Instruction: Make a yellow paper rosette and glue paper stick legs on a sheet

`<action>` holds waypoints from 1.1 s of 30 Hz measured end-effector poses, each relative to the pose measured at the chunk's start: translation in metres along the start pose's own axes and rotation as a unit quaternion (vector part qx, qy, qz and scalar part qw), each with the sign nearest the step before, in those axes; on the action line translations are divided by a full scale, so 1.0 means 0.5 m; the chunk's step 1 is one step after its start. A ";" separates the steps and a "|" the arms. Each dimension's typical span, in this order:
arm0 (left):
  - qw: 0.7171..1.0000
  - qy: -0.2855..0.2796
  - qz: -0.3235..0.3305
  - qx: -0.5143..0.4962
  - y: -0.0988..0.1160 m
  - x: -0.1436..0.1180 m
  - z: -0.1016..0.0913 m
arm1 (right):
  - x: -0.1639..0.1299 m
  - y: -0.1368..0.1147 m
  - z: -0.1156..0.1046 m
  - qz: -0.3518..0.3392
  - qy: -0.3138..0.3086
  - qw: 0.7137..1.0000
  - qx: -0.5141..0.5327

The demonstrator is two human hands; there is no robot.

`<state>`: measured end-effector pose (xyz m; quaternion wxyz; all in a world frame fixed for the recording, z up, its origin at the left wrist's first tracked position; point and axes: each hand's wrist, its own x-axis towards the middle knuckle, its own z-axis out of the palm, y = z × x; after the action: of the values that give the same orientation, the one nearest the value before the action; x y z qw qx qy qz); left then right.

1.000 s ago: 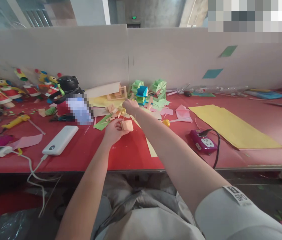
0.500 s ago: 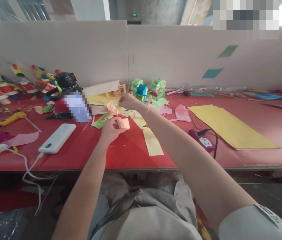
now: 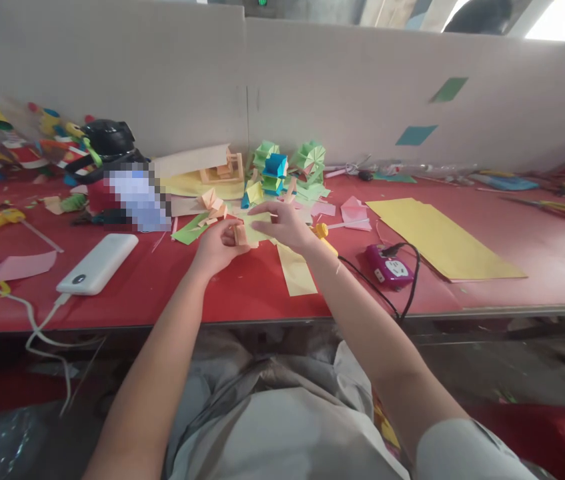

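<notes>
Hands are kept close together over the red desk (image 3: 262,293). Small orange folded piece (image 3: 240,235) is pinched by the left hand (image 3: 217,245), while a pale yellow paper slip (image 3: 256,227) is pinched by the right hand (image 3: 287,227), right against it. Power bank (image 3: 97,263) is parked well off to the left.

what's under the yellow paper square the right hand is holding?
The right hand holds the yellow paper square against a folded peach paper piece in the left hand. The square covers most of it; below lies the red table.
</notes>
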<state>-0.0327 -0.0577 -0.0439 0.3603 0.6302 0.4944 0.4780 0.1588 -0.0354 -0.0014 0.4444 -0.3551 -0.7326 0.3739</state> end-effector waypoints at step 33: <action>0.995 -0.042 0.053 -0.070 0.013 -0.006 -0.005 | -0.020 0.030 0.061 -0.007 0.121 0.985 -0.127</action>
<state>-0.0335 -0.0622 -0.0378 0.3980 0.6486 0.4101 0.5027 0.1371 -0.0441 -0.0283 0.4839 -0.4459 -0.7173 0.2292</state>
